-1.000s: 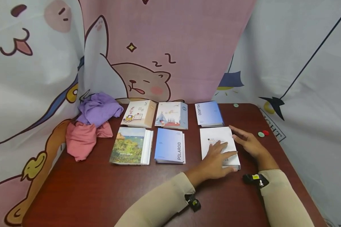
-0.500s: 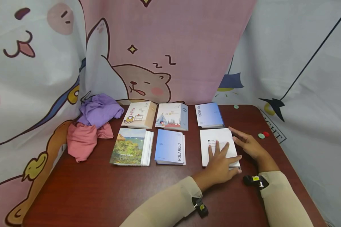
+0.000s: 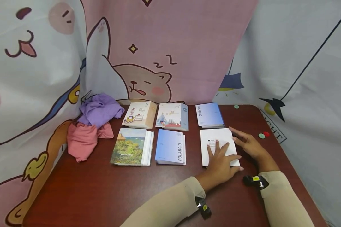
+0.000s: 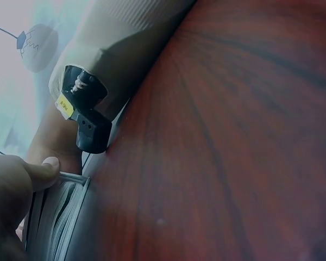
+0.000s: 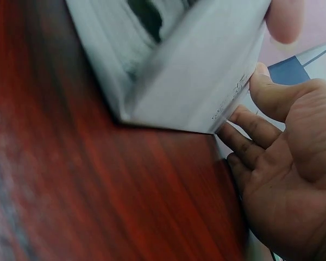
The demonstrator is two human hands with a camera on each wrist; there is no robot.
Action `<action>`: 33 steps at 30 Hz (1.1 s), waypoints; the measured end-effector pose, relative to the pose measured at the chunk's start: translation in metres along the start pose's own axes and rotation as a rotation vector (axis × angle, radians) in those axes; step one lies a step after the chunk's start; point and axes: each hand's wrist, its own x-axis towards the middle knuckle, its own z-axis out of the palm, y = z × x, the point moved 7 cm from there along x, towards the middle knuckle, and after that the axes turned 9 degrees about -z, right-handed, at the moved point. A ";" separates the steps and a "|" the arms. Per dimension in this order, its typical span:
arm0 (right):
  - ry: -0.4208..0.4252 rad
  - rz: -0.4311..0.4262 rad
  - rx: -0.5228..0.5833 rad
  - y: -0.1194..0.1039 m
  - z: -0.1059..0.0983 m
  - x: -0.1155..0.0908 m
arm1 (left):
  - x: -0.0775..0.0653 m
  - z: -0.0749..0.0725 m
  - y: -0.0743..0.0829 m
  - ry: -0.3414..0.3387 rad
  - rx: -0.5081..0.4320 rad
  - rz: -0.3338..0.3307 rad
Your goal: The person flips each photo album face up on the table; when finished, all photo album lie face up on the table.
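A thick white album lies at the right of the table with small print on its upper face. My left hand rests on that face, fingers spread and straight, its thumb reaching to the near right corner. In the left wrist view this thumb touches the album's corner above the page edges. My right hand stands along the album's right side, fingertips at its far right corner. Seen from the right wrist, the fingers lie against the album's side, not wrapped round it.
Left of the album lie a blue Polaroid album and a landscape photo album. Behind are another blue Polaroid album and two illustrated boxlike albums. Purple cloth and pink cloth sit left; red and green discs right.
My left hand has slid a little to the right over the white album and its fingers have spread wider. The right hand stays at the album's right side.
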 end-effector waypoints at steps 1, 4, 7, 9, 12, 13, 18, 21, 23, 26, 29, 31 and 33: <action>-0.001 0.001 -0.006 -0.001 0.001 0.000 | 0.000 0.000 -0.001 0.000 -0.008 0.001; 0.012 -0.002 -0.029 -0.003 0.000 0.000 | -0.001 -0.002 -0.002 0.011 -0.042 0.009; 0.037 -0.007 -0.054 -0.006 -0.003 0.001 | -0.001 -0.006 -0.003 0.036 -0.109 0.025; 0.064 -0.013 -0.047 -0.009 -0.006 0.001 | -0.002 -0.010 -0.004 0.057 -0.165 0.039; 0.101 -0.031 0.057 -0.014 -0.009 0.001 | -0.002 -0.019 -0.006 0.092 -0.257 0.057; 0.110 -0.044 0.100 -0.017 -0.009 0.002 | -0.002 -0.021 -0.006 0.100 -0.288 0.063; 0.138 -0.147 0.273 -0.034 -0.011 0.005 | -0.001 -0.036 -0.012 0.150 -0.425 0.082; 0.150 -0.174 0.341 -0.044 -0.011 0.004 | 0.001 -0.043 -0.018 0.185 -0.513 0.093; 0.146 -0.185 0.398 -0.049 -0.011 0.004 | 0.003 -0.047 -0.024 0.194 -0.590 0.092; 0.103 -0.214 0.503 -0.054 -0.009 0.003 | 0.004 -0.049 -0.031 0.167 -0.717 0.083; 0.054 -0.259 0.596 -0.056 -0.005 0.004 | 0.004 -0.050 -0.038 0.126 -0.805 0.077; 0.022 -0.282 0.615 -0.055 -0.001 0.006 | 0.004 -0.049 -0.041 0.103 -0.844 0.083; 0.008 -0.291 0.591 -0.054 0.004 0.009 | 0.003 -0.049 -0.042 0.085 -0.895 0.099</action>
